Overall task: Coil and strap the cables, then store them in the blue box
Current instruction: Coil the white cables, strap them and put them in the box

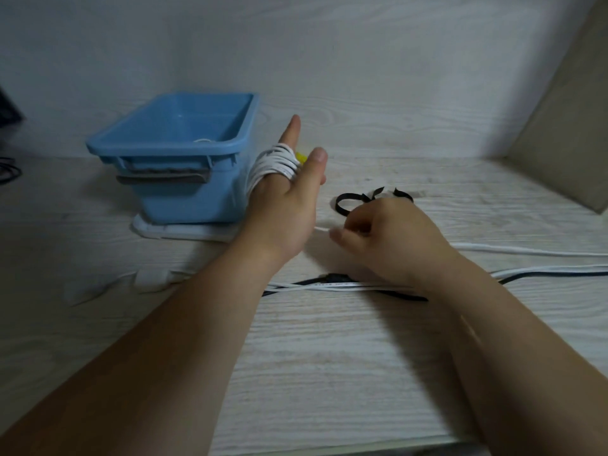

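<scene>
My left hand (289,199) is held upright with straight fingers beside the blue box (177,153). A white cable (276,164) is wound in several turns around its fingers. My right hand (385,235) has curled fingers and pinches the loose end of that white cable near the left palm. Black straps (348,200) lie on the table just beyond my right hand. More white cable (329,285) and a black cable (404,295) lie across the table under my right wrist. A bit of white cable shows inside the box.
The blue box stands on a white lid (184,230). A white adapter (151,278) lies left of my left forearm. A small yellow item (301,157) peeks out behind my left fingers. A beige panel (566,126) leans at the right. Dark cords (8,171) sit far left.
</scene>
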